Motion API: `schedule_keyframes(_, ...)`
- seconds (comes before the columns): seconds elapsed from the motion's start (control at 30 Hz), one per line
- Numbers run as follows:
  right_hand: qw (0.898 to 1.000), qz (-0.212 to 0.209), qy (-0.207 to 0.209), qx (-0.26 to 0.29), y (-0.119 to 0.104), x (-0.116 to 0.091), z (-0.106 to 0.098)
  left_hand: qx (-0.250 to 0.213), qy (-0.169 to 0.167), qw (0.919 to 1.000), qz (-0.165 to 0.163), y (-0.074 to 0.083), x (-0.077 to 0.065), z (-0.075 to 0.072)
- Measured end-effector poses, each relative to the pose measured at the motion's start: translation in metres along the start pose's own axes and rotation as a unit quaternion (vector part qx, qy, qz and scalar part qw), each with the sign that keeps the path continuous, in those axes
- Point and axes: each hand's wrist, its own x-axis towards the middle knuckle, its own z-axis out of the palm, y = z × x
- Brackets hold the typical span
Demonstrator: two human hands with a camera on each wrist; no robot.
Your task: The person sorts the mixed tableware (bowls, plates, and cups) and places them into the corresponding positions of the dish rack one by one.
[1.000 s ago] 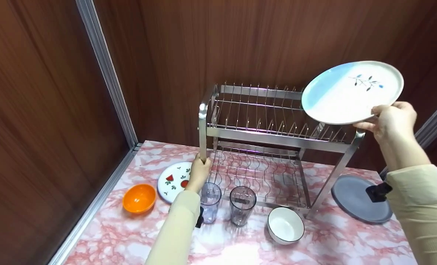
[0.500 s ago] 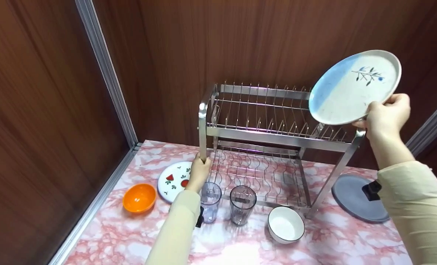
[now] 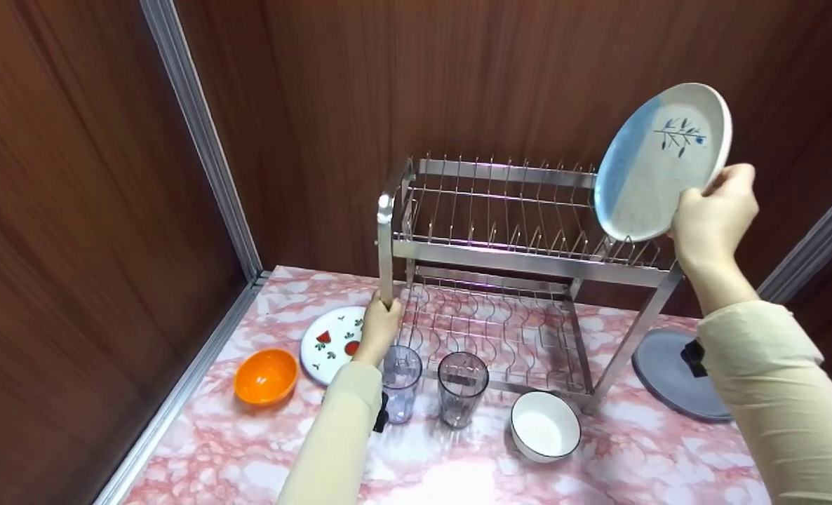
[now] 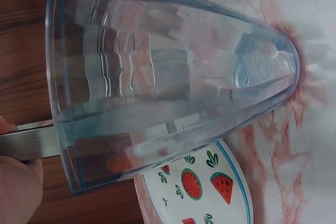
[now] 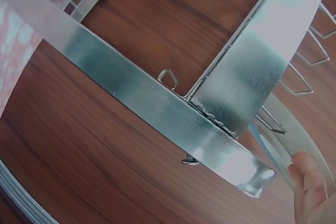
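Observation:
My right hand [image 3: 718, 214] pinches the lower right rim of an oval white and blue plate [image 3: 661, 165] with a painted sprig. The plate stands steeply tilted at the right end of the upper tier of a two-tier metal dish rack [image 3: 528, 263], its lower edge close over the wire dividers. In the right wrist view the rack's rail hides much of the plate [image 5: 294, 129]. My left hand [image 3: 382, 324] grips the rack's left front post [image 3: 386, 263]. A clear bluish tumbler [image 4: 173, 66] fills much of the left wrist view, close to that hand.
A watermelon-patterned plate [image 3: 332, 344] and an orange bowl [image 3: 266, 377] lie left of the rack. In front stand a grey tumbler [image 3: 461, 393] and a white bowl [image 3: 544, 426]. A grey plate [image 3: 679, 375] lies at the right. Wood panels [image 3: 514, 77] close off the back.
My right hand has moved left and turned the plate from a flatter tilt to a steeper one, nearer the upper tier. My left hand stays on the post.

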Motion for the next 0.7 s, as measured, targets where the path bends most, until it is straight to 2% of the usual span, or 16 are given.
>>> schedule_keyframes(0.13, 0.997, -0.049, 0.035, -0.044, -0.001, -0.002, 0.008, 0.001, -0.001, 1.0000, 0.001, 0.001, -0.001, -0.001)
schedule_keyframes(0.2, 0.996, -0.061, 0.036, -0.051, -0.001, -0.002, 0.010, 0.003, 0.000, 1.0000, 0.002, 0.001, 0.000, -0.001)
schedule_keyframes(0.7, 0.993, -0.073, -0.001, -0.089, -0.002, -0.005, 0.020, -0.010, 0.003, 0.9999, 0.003, 0.001, -0.001, -0.001)
